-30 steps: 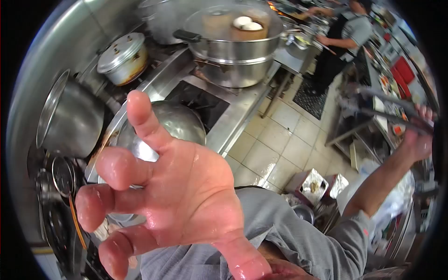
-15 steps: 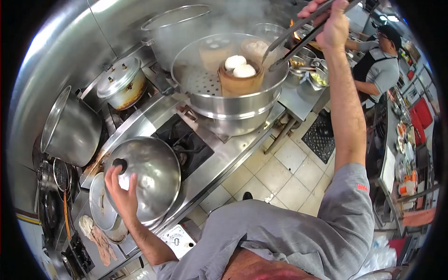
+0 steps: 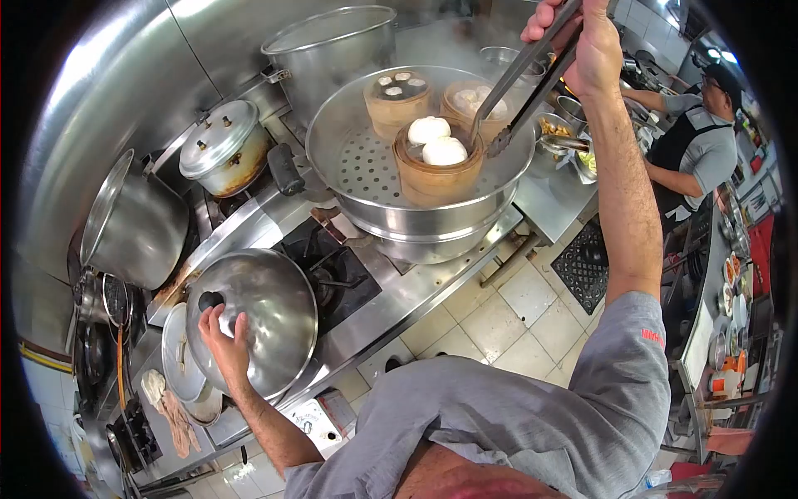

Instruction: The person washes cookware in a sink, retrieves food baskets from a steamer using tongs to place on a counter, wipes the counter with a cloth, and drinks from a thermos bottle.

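Observation:
My right hand (image 3: pixel 597 51) grips dark metal tongs (image 3: pixel 532 71) high at the upper right. One tong tip reaches just inside the rim of the front bamboo steamer (image 3: pixel 440 179); the other is outside it on the right, and the arms are apart. Two white buns (image 3: pixel 445 151) sit in that steamer. It stands on the perforated tray of a large metal steamer pot (image 3: pixel 366 200). At the lower left my left hand (image 3: pixel 229 349) is over a domed metal lid (image 3: pixel 270 308), fingers apart, fingertips against or just beside its black knob (image 3: pixel 211 300).
Two more bamboo steamers, one with small dumplings (image 3: pixel 399 104) and one with pale buns (image 3: pixel 474 100), share the tray. A lidded pot (image 3: pixel 224 150) and tall pots line the back. To the right, a co-worker (image 3: pixel 698 141) stands by food bowls. Steam rises.
The tongs have come down to the front bamboo steamer's rim. Steam has thinned, so the back steamers show clearly. The view has shifted a little; my left hand stays by the knob.

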A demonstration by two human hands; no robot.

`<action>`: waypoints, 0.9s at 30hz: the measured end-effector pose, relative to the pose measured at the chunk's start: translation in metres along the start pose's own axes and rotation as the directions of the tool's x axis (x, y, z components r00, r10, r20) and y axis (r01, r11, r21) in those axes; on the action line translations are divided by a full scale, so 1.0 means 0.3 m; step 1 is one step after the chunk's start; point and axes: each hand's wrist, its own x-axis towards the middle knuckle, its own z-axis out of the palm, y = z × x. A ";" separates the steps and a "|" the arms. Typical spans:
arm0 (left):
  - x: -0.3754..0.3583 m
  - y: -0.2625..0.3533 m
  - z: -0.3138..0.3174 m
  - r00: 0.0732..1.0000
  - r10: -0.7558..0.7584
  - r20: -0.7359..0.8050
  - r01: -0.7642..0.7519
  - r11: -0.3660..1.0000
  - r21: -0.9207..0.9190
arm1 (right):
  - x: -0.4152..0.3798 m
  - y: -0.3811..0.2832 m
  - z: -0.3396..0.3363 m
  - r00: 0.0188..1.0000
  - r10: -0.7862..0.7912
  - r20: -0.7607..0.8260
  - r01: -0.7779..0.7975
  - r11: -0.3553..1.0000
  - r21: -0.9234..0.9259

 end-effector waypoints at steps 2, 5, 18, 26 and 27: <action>0.012 -0.018 0.003 1.000 0.014 -0.004 -0.014 1.000 0.019 | 0.005 0.007 0.000 0.999 0.031 -0.008 -0.032 0.999 -0.041; 0.041 -0.062 -0.013 1.000 -0.003 -0.003 0.003 0.997 0.080 | 0.008 0.042 0.016 0.997 0.070 -0.022 -0.071 0.994 -0.082; 0.084 -0.145 -0.045 0.998 -0.054 0.037 0.050 0.993 0.105 | 0.029 0.004 0.275 0.985 -0.138 -0.099 0.114 0.969 -0.218; 0.091 -0.162 -0.064 1.000 -0.002 0.024 0.000 0.998 0.067 | -0.034 0.233 0.375 0.980 -0.093 -0.176 0.061 0.982 -0.178; 0.091 -0.161 -0.066 1.000 -0.006 0.020 0.004 0.998 0.063 | -0.043 0.256 0.372 0.987 -0.080 -0.139 0.046 0.972 -0.232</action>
